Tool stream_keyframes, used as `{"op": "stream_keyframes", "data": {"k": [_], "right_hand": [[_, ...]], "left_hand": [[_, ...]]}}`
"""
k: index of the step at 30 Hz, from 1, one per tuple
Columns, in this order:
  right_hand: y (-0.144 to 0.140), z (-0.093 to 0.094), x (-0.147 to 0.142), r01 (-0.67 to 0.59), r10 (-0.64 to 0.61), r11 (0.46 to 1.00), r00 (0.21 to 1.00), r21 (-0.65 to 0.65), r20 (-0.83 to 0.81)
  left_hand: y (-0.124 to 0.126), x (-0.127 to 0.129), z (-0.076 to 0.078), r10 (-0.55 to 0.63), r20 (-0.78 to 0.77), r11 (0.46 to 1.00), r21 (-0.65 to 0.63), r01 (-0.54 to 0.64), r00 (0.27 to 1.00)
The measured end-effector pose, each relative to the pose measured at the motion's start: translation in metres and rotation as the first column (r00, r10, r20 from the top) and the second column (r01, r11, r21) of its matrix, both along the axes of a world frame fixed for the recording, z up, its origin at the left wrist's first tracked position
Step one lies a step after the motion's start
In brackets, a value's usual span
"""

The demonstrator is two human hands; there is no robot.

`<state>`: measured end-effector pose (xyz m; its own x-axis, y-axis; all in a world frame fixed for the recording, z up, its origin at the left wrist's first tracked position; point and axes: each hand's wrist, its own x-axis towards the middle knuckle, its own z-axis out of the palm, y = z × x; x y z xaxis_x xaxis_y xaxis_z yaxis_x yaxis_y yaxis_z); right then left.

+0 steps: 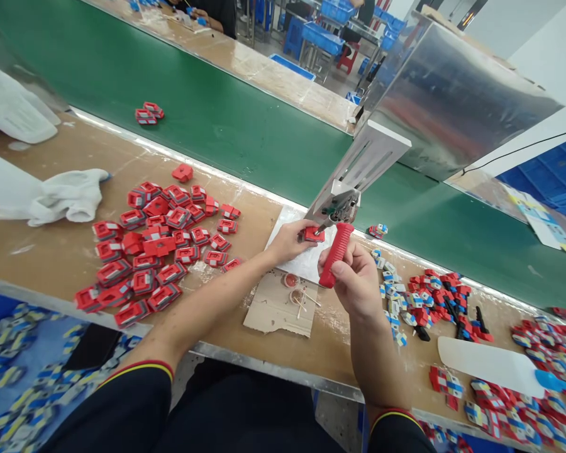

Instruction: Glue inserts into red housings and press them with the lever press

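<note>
My L hand [288, 243] grips the red part [315, 235] at the press [343, 205] tip; R hand, [359, 280] farther off, wraps the handle [336, 257], just R of part, long axis slanting up-R.

The single head-worn camera looks forward and down from above the near edge of the brown-topped, metal-edged workbench [42, 267], close enough that the bare left hand [290, 241] and bare right hand [361, 283] fall near mid-view. It is tilted, so that edge slants down rightward, and beyond the far edge it takes in the flat green conveyor belt [217, 113] and, farther off, blue plastic crates [323, 38].
</note>
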<state>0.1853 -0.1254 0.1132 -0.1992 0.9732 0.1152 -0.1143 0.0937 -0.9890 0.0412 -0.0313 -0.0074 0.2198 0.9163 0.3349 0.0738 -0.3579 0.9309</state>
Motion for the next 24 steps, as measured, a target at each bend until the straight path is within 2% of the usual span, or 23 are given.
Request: {"op": "stream_keyframes", "data": {"k": [2, 4, 7, 9, 11, 13, 15, 17, 20, 22, 24], "right_hand": [[0.0, -0.012, 0.005, 0.014, -0.018, 0.998, 0.997, 0.055, 0.068], [0.003, -0.026, 0.008, 0.043, -0.071, 0.989, 0.976, 0.138, 0.204], [0.015, -0.044, 0.009, 0.074, -0.191, 0.959, 0.881, 0.272, 0.433], [0.022, -0.052, 0.01, 0.083, -0.246, 0.941, 0.834, 0.328, 0.494], [0.022, -0.056, 0.015, 0.095, -0.267, 0.933, 0.831, 0.347, 0.488], [0.013, -0.057, 0.026, 0.127, -0.309, 0.916, 0.829, 0.379, 0.467], [-0.006, -0.058, 0.043, 0.113, -0.323, 0.905, 0.809, 0.41, 0.491], [-0.027, -0.062, 0.058, -0.006, -0.242, 0.922, 0.772, 0.387, 0.587], [-0.052, -0.072, 0.067, -0.192, -0.069, 0.943, 0.686, 0.271, 0.725], [-0.059, -0.081, 0.065, -0.226, -0.034, 0.945, 0.656, 0.238, 0.754], [-0.058, -0.089, 0.059, -0.248, -0.022, 0.94, 0.64, 0.233, 0.768]], "left_hand": [[-0.002, -0.001, -0.001, 0.008, -0.013, 1.0, 0.007, -0.008, 1.0], [-0.003, -0.002, -0.002, 0.021, -0.031, 1.0, 0.014, -0.02, 0.999], [-0.004, 0.003, -0.003, 0.043, -0.07, 0.999, 0.028, -0.041, 0.997], [-0.002, 0.004, 0.0, 0.048, -0.092, 0.998, 0.042, -0.044, 0.995], [0.0, -0.003, 0.004, 0.031, -0.103, 0.998, 0.062, -0.024, 0.994], [0.001, -0.026, 0.012, 0.017, -0.092, 0.997, 0.081, -0.009, 0.996], [0.002, -0.064, 0.019, 0.052, -0.085, 0.997, 0.063, -0.046, 0.995], [0.002, -0.109, 0.023, 0.141, -0.189, 0.988, -0.031, -0.15, 0.972], [0.001, -0.16, 0.024, 0.171, -0.237, 0.972, -0.117, -0.203, 0.956], [-0.001, -0.172, 0.02, 0.188, -0.24, 0.961, -0.155, -0.229, 0.952], [-0.004, -0.172, 0.017, 0.208, -0.24, 0.95, -0.183, -0.255, 0.948]]}}
